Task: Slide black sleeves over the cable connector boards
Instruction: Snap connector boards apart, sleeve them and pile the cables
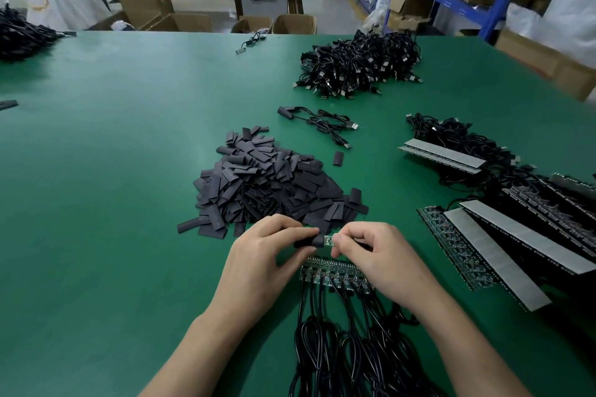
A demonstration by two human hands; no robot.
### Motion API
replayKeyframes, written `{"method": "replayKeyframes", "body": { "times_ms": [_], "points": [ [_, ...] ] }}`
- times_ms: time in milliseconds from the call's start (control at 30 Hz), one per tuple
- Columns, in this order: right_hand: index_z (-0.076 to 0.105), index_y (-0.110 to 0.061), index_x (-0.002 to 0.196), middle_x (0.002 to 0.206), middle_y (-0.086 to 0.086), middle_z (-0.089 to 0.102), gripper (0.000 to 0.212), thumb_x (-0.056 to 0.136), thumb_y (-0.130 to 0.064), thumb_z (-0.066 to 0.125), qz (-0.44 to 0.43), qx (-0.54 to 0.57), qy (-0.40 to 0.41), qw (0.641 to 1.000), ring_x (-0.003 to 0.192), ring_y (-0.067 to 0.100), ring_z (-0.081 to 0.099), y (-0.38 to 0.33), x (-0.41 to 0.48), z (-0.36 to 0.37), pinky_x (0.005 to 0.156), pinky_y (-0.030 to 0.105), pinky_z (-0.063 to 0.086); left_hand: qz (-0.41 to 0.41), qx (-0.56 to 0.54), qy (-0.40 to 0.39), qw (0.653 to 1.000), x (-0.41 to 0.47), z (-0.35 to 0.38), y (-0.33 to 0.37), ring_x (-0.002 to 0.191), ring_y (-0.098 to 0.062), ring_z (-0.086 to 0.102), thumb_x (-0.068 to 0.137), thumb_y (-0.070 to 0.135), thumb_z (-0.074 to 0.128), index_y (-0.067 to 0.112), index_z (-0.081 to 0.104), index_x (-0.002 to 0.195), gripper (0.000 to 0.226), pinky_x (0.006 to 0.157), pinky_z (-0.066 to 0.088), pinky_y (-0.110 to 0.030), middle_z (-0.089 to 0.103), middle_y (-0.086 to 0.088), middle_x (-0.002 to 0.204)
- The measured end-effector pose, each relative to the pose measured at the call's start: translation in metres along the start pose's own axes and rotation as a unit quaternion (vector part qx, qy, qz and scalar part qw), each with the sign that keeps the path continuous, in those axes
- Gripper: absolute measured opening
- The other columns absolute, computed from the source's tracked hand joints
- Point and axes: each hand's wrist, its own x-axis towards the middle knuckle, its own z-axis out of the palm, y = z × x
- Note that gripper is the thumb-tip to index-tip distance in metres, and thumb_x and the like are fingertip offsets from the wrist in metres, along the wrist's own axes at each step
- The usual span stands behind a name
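My left hand [264, 255] pinches a black sleeve [310, 241] just above the green table. My right hand [371, 251] pinches a small green connector board [328, 240], whose left end sits inside the sleeve's mouth. Below my hands lies a joined row of connector boards [332, 274] with black cables [338, 348] running toward me. A big pile of loose black sleeves [267, 184] lies directly behind my hands.
A heap of black USB cables [358, 63] sits far right. Two sleeved cables [319, 122] lie mid-table, one stray sleeve [338, 158] beside them. Board strips with grey backing [503, 245] and cables fill the right side. Another cable heap [19, 35] is far left.
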Motion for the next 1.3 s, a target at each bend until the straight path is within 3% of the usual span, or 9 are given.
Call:
{"method": "replayKeyframes", "body": {
  "times_ms": [133,533,933,1133,1300],
  "points": [
    [0.07,-0.029,0.07,0.046,-0.015,0.046,0.032,0.101,-0.034,0.061,-0.003,-0.002,0.004,1.0,0.041,0.004,0.034,0.0016,-0.0009,0.0002,0.047,0.013,0.032,0.02,0.009,0.006,1.0,-0.0008,0.0008,-0.0008,0.094,-0.005,0.065,0.087,0.024,0.08,0.025,0.079,0.112,0.025,0.079,0.056,-0.031,0.066,0.015,0.102],
    [0.07,-0.031,0.075,0.051,-0.01,0.049,0.027,0.094,-0.045,0.057,-0.021,0.0,-0.003,1.0,0.046,0.003,0.036,0.0063,0.0001,0.001,0.048,0.021,0.03,0.005,0.011,-0.01,1.0,-0.0006,0.0007,0.0009,0.094,-0.005,0.064,0.091,0.033,0.072,0.028,0.078,0.111,0.022,0.08,0.055,-0.032,0.064,0.017,0.1],
    [0.07,-0.03,0.073,0.051,-0.01,0.049,0.028,0.098,-0.037,0.06,-0.014,0.003,-0.015,1.0,0.046,0.004,0.037,0.0048,0.0001,0.0011,0.048,0.021,0.032,0.017,0.005,0.002,1.0,-0.0004,0.0014,-0.0008,0.093,-0.006,0.064,0.092,0.038,0.069,0.029,0.078,0.111,0.023,0.078,0.056,-0.037,0.065,0.017,0.1],
    [0.071,-0.032,0.075,0.06,0.004,0.057,0.027,0.097,-0.042,0.059,-0.024,0.0,-0.018,1.0,0.048,0.004,0.037,0.0047,-0.0002,0.0007,0.051,0.024,0.032,0.012,0.008,-0.001,1.0,-0.0001,0.0,0.0007,0.093,-0.008,0.065,0.09,0.035,0.072,0.027,0.079,0.11,0.023,0.078,0.056,-0.039,0.067,0.016,0.1],
    [0.071,-0.033,0.076,0.063,0.006,0.059,0.027,0.098,-0.044,0.059,-0.029,-0.003,-0.026,0.999,0.049,0.006,0.04,0.0052,0.0,0.0005,0.051,0.024,0.031,0.013,0.007,-0.004,1.0,-0.0004,0.0005,0.0008,0.094,-0.01,0.065,0.09,0.032,0.072,0.025,0.079,0.111,0.023,0.079,0.056,-0.038,0.067,0.015,0.102]
  ]
}}
